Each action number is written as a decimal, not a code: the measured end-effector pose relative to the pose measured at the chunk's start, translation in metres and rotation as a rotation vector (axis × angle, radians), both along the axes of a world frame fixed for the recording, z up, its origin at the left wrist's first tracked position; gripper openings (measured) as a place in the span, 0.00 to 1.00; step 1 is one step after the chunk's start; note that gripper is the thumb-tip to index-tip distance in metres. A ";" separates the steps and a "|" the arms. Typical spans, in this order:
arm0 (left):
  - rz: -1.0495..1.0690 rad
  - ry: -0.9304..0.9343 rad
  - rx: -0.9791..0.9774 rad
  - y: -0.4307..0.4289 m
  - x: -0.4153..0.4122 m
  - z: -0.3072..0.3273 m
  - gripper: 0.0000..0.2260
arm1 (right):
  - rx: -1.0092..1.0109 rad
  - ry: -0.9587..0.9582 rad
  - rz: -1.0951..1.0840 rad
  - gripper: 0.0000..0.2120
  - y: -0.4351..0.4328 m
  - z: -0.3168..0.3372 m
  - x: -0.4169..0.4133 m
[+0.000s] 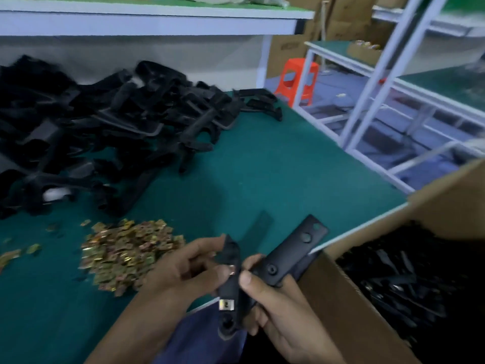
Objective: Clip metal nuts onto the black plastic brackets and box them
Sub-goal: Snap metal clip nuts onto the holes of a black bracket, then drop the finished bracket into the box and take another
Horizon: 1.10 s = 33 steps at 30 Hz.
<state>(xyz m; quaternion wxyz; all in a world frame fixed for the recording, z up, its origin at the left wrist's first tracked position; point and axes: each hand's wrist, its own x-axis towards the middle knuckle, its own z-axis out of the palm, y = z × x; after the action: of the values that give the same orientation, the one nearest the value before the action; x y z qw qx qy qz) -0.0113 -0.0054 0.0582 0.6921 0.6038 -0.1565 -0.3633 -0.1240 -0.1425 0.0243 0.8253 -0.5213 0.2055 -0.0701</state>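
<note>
Black plastic bracket (288,258) gripped in both hands, low and central, just left of the box (341,311). Left hand (189,271) curled round the upright arm, thumb pressed against a brass-coloured nut (232,269) at the edge. Right hand (278,319) curled round from below, thumb on the bend. Second nut (226,305) already clipped on lower down, beneath both thumbs. Upper nut fully home or only started: impossible to tell through the blur.

Probable troubles from here, as a judgement only:
- A half-seated nut dropping off once boxed, through too little thumb pressure.
- A skewed nut, through pushing off-line to the tab.
- A nipped fingertip under the spring steel.
- A knock against the cardboard, with the long arm slanting up and right, close by the box rim.
- Loose nuts (126,253) heaped just left of the left hand, easily scattered by a careless wrist.

Unfinished brackets (105,127) piled well beyond the hands on the worktop (262,166). Dark parts inside the box, right of the right hand, too dim to check for missing nuts.
</note>
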 end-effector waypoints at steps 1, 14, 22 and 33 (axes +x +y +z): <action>-0.008 -0.016 0.052 -0.004 -0.002 -0.005 0.17 | -0.004 0.022 -0.045 0.21 -0.002 -0.004 -0.006; -0.211 -0.177 0.249 -0.023 -0.014 -0.022 0.12 | 0.164 -0.185 -1.299 0.06 -0.239 0.027 -0.139; -0.121 -0.103 0.302 0.011 0.000 -0.020 0.09 | -0.372 -0.010 -0.522 0.08 -0.159 0.011 0.056; 0.118 -0.011 0.324 0.048 0.015 -0.021 0.08 | -1.316 0.155 0.074 0.31 -0.110 -0.008 0.315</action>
<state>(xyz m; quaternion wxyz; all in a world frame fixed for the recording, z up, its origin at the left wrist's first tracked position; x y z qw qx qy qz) 0.0040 0.0422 0.0367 0.6050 0.7175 -0.0641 -0.3391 0.1906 -0.2523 0.0160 0.3194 -0.9268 0.1606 -0.1148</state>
